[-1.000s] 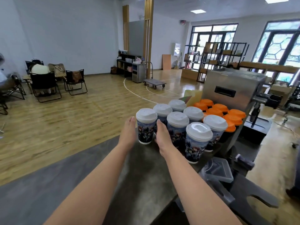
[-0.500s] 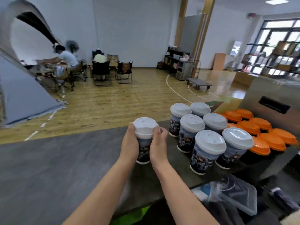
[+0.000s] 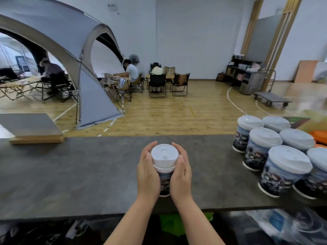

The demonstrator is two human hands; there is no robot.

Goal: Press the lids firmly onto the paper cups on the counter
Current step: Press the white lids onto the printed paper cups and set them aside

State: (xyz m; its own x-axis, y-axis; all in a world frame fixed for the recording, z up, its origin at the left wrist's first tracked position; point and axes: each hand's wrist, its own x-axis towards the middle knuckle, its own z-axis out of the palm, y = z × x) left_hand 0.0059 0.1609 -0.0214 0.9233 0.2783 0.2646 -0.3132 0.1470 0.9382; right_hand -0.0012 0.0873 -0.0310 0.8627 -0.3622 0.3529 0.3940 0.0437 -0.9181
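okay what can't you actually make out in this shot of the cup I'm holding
Head view only:
- Cup sides: covered by the left hand and right hand.
- Whether its lid is fully seated: rim partly hidden by fingers.
- Orange lids: cut off by the right edge.
- Items below the counter: blurred.

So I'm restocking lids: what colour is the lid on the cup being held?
White, plain in the head view: the lid.

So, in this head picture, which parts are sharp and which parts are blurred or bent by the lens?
Head view: the held cup and both hands, left hand and right hand, are fairly sharp; the clutter below the counter is smeared; the far counter edge and the wall pillars lean, a wide-angle effect.
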